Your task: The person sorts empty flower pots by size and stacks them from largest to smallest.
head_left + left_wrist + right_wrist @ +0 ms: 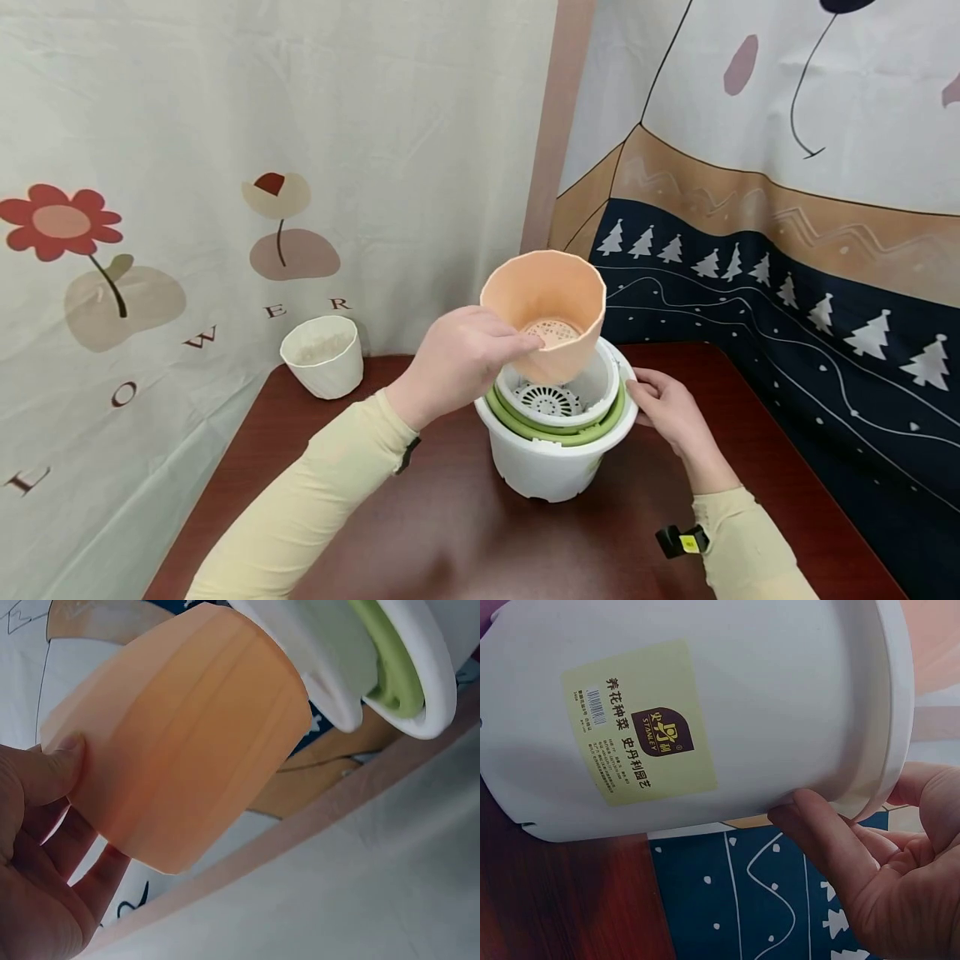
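My left hand (468, 358) pinches the near rim of a peach flower pot (517, 287), thumb on one side of the wall and fingers on the other. The pot is tilted, its perforated bottom showing, and overlaps the nested pots below it in the head view. Those are a large white flower pot (536, 467), a green pot (600, 429) inside it and a smaller white pot (607, 383) with a slotted base innermost. At the right side, my right hand (675, 412) grips the large pot's rim. A yellow label (641, 724) shows on that pot in the right wrist view.
A small white ribbed pot (333, 367) stands at the table's back left corner. The dark red table (420, 517) meets a pale printed curtain (420, 167) behind it and a navy curtain with tree shapes (825, 367) at the right.
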The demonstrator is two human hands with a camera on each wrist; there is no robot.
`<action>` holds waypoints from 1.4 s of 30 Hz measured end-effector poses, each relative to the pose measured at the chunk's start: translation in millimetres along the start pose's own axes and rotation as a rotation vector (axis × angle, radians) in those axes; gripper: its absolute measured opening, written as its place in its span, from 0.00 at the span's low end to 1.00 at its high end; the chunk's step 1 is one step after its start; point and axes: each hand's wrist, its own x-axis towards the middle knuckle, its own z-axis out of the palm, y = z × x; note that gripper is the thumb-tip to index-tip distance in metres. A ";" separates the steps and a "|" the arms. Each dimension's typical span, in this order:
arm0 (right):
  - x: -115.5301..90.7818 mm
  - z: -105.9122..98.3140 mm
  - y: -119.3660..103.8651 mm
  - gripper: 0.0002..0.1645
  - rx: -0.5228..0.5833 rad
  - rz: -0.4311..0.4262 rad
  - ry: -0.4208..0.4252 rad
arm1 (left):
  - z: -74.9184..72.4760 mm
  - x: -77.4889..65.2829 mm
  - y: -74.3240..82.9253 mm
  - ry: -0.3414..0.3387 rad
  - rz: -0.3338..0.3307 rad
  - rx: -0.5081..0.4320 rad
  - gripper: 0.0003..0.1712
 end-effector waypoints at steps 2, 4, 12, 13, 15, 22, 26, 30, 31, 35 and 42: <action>0.2 0.2 0.0 0.33 -0.002 0.004 0.001 | 4.7 -0.6 2.0 -0.027 0.006 0.003 0.18; 0.5 0.6 0.1 0.34 -0.003 0.007 0.001 | 8.5 -1.9 3.7 -0.057 0.008 0.001 0.17; 1.3 1.2 -0.1 0.34 -0.011 0.016 0.005 | 18.6 -5.6 8.8 -0.156 0.015 0.004 0.20; 1.4 1.1 -0.1 0.34 -0.009 0.017 0.004 | 20.3 -6.6 9.0 -0.166 0.013 0.003 0.20; 1.5 1.1 0.0 0.34 -0.008 0.020 0.003 | 22.9 -8.2 9.7 -0.184 0.004 -0.002 0.20; 1.6 0.5 1.2 0.34 -0.009 0.019 0.002 | 32.8 -13.3 11.8 -0.259 -0.025 -0.022 0.21; 1.9 0.2 2.1 0.34 -0.015 0.015 0.002 | 39.4 -15.3 13.6 -0.302 -0.025 -0.008 0.20; 2.7 0.3 2.9 0.34 -0.018 0.016 0.000 | 45.0 -18.1 15.4 -0.326 -0.038 -0.013 0.19; 2.6 0.4 2.7 0.34 -0.017 0.017 0.001 | 46.3 -18.9 15.7 -0.330 -0.045 -0.019 0.19; 2.2 0.3 2.2 0.34 -0.020 0.020 0.003 | 50.8 -21.7 17.0 -0.357 -0.064 -0.042 0.19; 1.7 0.9 2.1 0.34 -0.015 0.011 0.005 | 56.4 -25.5 19.6 -0.418 -0.047 -0.022 0.18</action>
